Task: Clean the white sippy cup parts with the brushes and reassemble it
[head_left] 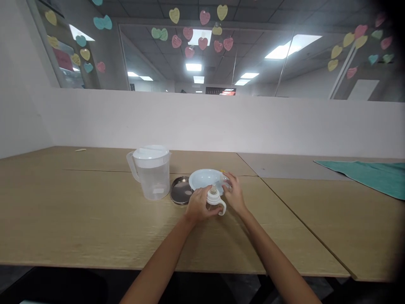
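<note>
My left hand (199,204) is wrapped round a baby bottle (213,199) with a white collar, a white side handle and a teat on top. The bottle stands upright near the front of a pale blue bowl (202,179). My right hand (234,195) is closed at the bowl's right rim, its fingers round a small clear piece (224,180), perhaps a cap. A bit of yellow (222,171) shows by its fingertips; the exact kind is too small to make out. Left of the bowl lies a shallow round metal tin (181,192).
A clear lidded pitcher (155,177) stands left of the tin, its handle to the left. A green cloth (373,172) lies on the far right of the wooden table (95,228). The white wall (202,122) rises behind the table, with a window above.
</note>
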A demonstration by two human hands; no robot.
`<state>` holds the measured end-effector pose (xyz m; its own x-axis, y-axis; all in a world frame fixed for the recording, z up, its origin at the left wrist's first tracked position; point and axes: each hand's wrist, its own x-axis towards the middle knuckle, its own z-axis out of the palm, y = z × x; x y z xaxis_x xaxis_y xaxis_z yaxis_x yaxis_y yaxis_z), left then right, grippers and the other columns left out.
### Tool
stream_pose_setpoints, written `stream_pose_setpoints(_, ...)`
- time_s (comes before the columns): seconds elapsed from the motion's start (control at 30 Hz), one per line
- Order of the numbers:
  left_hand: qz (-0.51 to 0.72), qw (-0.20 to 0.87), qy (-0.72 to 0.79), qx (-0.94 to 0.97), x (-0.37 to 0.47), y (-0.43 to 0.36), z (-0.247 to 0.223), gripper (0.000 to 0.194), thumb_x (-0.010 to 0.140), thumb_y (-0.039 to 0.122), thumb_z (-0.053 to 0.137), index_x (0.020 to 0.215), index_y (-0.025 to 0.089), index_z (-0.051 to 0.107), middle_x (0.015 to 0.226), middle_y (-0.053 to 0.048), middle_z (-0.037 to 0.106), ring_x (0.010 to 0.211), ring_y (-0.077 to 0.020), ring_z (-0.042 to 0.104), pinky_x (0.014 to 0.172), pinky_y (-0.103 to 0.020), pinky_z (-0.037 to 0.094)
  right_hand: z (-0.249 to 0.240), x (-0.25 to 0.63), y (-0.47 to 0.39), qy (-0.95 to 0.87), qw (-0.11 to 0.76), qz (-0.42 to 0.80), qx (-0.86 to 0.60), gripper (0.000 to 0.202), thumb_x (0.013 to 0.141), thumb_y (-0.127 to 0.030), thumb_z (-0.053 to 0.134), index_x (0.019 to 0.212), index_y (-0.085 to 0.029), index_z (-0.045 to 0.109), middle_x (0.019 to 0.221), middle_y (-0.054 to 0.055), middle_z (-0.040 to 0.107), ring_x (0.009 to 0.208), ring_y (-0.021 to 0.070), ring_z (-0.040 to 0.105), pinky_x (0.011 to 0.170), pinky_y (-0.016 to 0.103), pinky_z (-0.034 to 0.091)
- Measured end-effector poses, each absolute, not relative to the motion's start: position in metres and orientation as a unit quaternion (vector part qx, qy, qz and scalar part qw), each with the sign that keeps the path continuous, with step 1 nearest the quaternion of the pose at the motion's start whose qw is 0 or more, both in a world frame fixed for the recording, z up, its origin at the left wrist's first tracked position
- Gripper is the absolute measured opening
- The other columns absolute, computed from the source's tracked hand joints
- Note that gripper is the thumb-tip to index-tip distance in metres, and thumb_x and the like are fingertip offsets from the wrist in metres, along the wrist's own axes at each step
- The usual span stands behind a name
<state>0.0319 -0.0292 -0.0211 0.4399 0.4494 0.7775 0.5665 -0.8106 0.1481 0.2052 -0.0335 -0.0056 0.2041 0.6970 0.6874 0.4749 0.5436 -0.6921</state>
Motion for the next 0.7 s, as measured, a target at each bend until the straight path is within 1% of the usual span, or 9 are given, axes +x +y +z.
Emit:
stream_pose_setpoints(0.13, -0.43, 0.058, -0.303, -0.849, 0.032, -0.03, -0.021, 0.077, 0.067, 0.061, 0.061, 0.124, 0.014, 0.041, 0.108, -0.014, 0.062, 0.095, -0.0276, 0.059, 0.084, -0.041, 0.047, -0.012, 0.208, -0.032, -0.674, 0.554, 0.107, -0.477, 0.051, 0.072, -0.008, 0.037, 0.117, -0.021, 0.055, 0.131, 0.009, 0.038, 0.09, 0.0135, 0.058, 0.088, 0.036, 0.049)
stream_pose_setpoints(0.23, -0.429, 0.059, -0.305, -0.848, 0.032, -0.03, -0.021, 0.077, 0.066, 0.06, 0.062, 0.124, 0.014, 0.041, 0.109, -0.015, 0.061, 0.096, -0.0279, 0.059, 0.084, -0.042, 0.047, -0.012, 0.206, -0.034, -0.713, 0.502, 0.092, -0.48, 0.053, 0.069, -0.005, 0.035, 0.113, -0.022, 0.059, 0.132, 0.007, 0.04, 0.089, 0.0135, 0.058, 0.089, 0.036, 0.048)
stream_pose_setpoints(0.3, -0.43, 0.058, -0.309, -0.846, 0.033, -0.03, -0.022, 0.076, 0.066, 0.059, 0.062, 0.124, 0.014, 0.041, 0.109, -0.015, 0.061, 0.097, -0.028, 0.059, 0.085, -0.042, 0.047, -0.012, 0.204, -0.036, -0.718, 0.493, 0.086, -0.485, 0.055, 0.07, -0.005, 0.034, 0.118, -0.023, 0.057, 0.134, 0.007, 0.039, 0.083, 0.0123, 0.058, 0.087, 0.036, 0.049)
stream_pose_setpoints(0.37, -0.432, 0.055, -0.31, -0.845, 0.033, -0.03, -0.022, 0.076, 0.066, 0.059, 0.062, 0.123, 0.013, 0.042, 0.109, -0.015, 0.061, 0.097, -0.0281, 0.059, 0.085, -0.042, 0.047, -0.012, 0.201, -0.036, -0.715, 0.498, 0.089, -0.482, 0.057, 0.073, -0.007, 0.033, 0.125, -0.023, 0.049, 0.136, 0.009, 0.038, 0.077, 0.0108, 0.057, 0.083, 0.034, 0.05)
stream_pose_setpoints(0.43, -0.435, 0.053, -0.307, -0.845, 0.033, -0.03, -0.023, 0.076, 0.066, 0.059, 0.062, 0.123, 0.012, 0.042, 0.11, -0.015, 0.061, 0.097, -0.0282, 0.059, 0.085, -0.042, 0.047, -0.014, 0.2, -0.036, -0.713, 0.508, 0.093, -0.474, 0.056, 0.075, -0.009, 0.033, 0.129, -0.021, 0.044, 0.134, 0.01, 0.039, 0.075, 0.0104, 0.057, 0.08, 0.033, 0.05)
stream_pose_setpoints(0.57, -0.44, 0.05, -0.302, -0.844, 0.033, -0.031, -0.023, 0.075, 0.067, 0.058, 0.062, 0.123, 0.013, 0.041, 0.113, -0.015, 0.06, 0.099, -0.0278, 0.058, 0.086, -0.042, 0.047, -0.014, 0.2, -0.035, -0.692, 0.534, 0.093, -0.477, 0.043, 0.081, -0.015, 0.032, 0.121, -0.017, 0.048, 0.122, 0.01, 0.048, 0.077, 0.0123, 0.059, 0.077, 0.033, 0.05)
stream_pose_setpoints(0.63, -0.441, 0.052, -0.302, -0.844, 0.033, -0.031, -0.022, 0.075, 0.067, 0.058, 0.062, 0.123, 0.013, 0.041, 0.112, -0.015, 0.06, 0.098, -0.0276, 0.058, 0.085, -0.042, 0.047, -0.011, 0.2, -0.038, -0.67, 0.557, 0.091, -0.482, 0.035, 0.086, -0.022, 0.032, 0.115, -0.016, 0.051, 0.114, 0.01, 0.054, 0.081, 0.0142, 0.06, 0.08, 0.034, 0.048)
stream_pose_setpoints(0.7, -0.445, 0.053, -0.305, -0.841, 0.034, -0.033, -0.022, 0.075, 0.066, 0.057, 0.063, 0.122, 0.013, 0.042, 0.11, -0.014, 0.061, 0.097, -0.0278, 0.058, 0.084, -0.042, 0.047, -0.008, 0.197, -0.044, -0.652, 0.584, 0.09, -0.475, 0.033, 0.09, -0.029, 0.031, 0.11, -0.017, 0.054, 0.104, 0.008, 0.06, 0.085, 0.0157, 0.06, 0.083, 0.034, 0.047)
